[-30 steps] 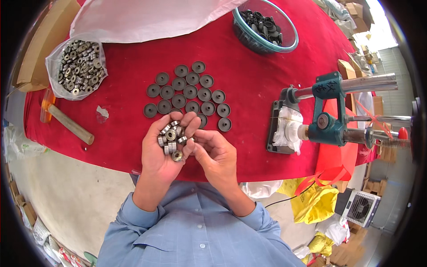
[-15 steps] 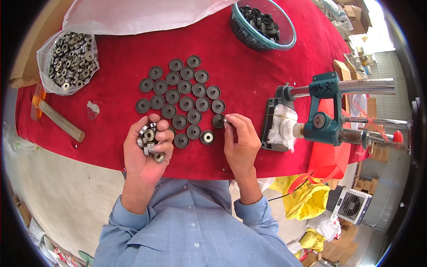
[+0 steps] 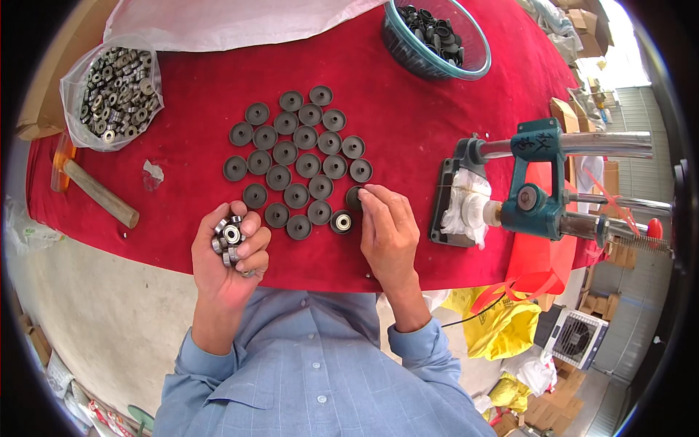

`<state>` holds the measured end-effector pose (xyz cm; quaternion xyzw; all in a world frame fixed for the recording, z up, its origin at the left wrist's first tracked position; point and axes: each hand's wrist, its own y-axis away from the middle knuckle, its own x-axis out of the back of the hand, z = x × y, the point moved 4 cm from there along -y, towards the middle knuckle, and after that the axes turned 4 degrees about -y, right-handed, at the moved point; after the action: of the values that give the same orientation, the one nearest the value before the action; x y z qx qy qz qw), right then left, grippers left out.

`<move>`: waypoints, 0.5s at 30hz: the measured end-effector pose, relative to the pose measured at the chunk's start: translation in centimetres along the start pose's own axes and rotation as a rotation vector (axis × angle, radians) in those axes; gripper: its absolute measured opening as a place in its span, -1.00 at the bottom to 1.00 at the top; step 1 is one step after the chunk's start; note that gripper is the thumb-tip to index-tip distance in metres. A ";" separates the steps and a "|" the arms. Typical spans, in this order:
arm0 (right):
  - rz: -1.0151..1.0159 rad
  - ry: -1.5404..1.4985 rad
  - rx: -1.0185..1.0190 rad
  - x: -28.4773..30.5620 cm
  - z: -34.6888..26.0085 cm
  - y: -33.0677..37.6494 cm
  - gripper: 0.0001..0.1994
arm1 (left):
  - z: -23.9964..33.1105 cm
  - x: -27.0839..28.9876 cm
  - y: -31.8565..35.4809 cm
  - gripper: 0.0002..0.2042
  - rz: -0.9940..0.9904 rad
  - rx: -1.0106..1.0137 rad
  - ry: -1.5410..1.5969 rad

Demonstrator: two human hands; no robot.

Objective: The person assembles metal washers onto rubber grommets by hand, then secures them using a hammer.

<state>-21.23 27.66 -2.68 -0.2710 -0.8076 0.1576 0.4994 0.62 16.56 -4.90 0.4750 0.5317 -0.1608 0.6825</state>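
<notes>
My left hand (image 3: 229, 255) is cupped, fingers curled round several small metal ball bearings (image 3: 231, 234), just off the front of a group of round dark grey caps. These shallow caps (image 3: 296, 195) lie open side up on the red cloth, each with a raised centre. One cap near my right hand has a ball bearing (image 3: 343, 222) seated in it. My right hand (image 3: 391, 233) has its fingertips together over the rightmost cap (image 3: 353, 197), covering part of it. Whatever is between those fingertips is hidden.
A clear bag of bearings (image 3: 120, 95) stands at the far left, beside a wooden-handled tool (image 3: 100, 193). A teal basket (image 3: 415, 62) of dark parts is at the back. The green hand press (image 3: 535, 178) lies to the right, its base wrapped in white plastic.
My right fingertips have moved slightly left, over the rightmost cap; the small shiny piece seen at them is now hidden. My left hand has drawn slightly left, uncovering a cap.
</notes>
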 end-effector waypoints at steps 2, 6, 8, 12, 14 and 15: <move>-0.014 0.013 0.017 0.1 -0.3 0.3 -0.67 | 0.1 0.1 0.1 -0.71 -0.008 0.006 -0.002; -0.047 0.062 0.037 0.3 -0.7 0.6 -0.65 | -0.1 0.0 0.0 -0.69 -0.024 0.013 -0.015; -0.046 0.058 0.045 0.2 -0.7 0.8 -0.65 | -0.3 -0.1 -0.1 -0.70 -0.034 0.014 -0.047; -0.046 0.060 0.080 0.2 -0.7 0.7 -0.65 | -0.4 0.2 -0.2 -0.67 -0.055 0.015 -0.076; -0.051 0.053 0.083 0.2 -0.8 0.7 -0.65 | -0.3 0.1 -0.2 -0.67 -0.066 0.010 -0.095; -0.052 0.048 0.089 0.3 -0.8 0.7 -0.65 | -0.4 0.1 -0.2 -0.67 -0.062 0.011 -0.093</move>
<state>-20.38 28.37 -2.50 -0.2311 -0.7943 0.1738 0.5343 0.33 16.83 -5.10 0.4538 0.5131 -0.2068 0.6986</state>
